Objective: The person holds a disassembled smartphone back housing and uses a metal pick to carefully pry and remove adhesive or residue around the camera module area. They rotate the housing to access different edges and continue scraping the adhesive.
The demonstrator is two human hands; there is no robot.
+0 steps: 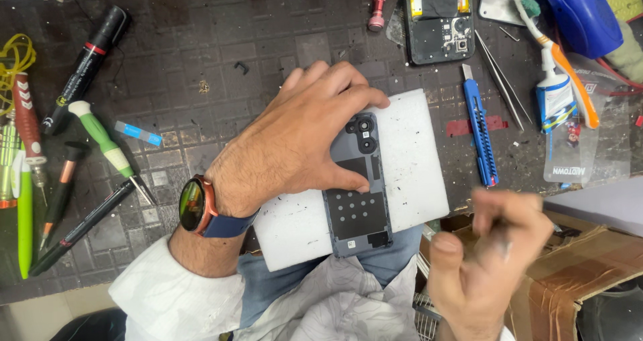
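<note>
My left hand (301,137) presses down on a dark phone back cover (358,200) that lies inside-up on a white foam block (415,167). Fingers reach over the cover's top near the camera holes, and the thumb rests on its middle. A watch with an orange rim sits on that wrist. My right hand (485,254) hovers blurred at the lower right, off the block, fingers curled around something small and thin that I cannot make out.
A blue utility knife (481,137), tweezers (501,80) and an opened phone (439,20) lie beyond the block. A toothbrush (559,56) and a glue bottle (554,97) are at right. Screwdrivers (104,140) and a black marker (86,66) lie at left. A cardboard box (583,267) stands at lower right.
</note>
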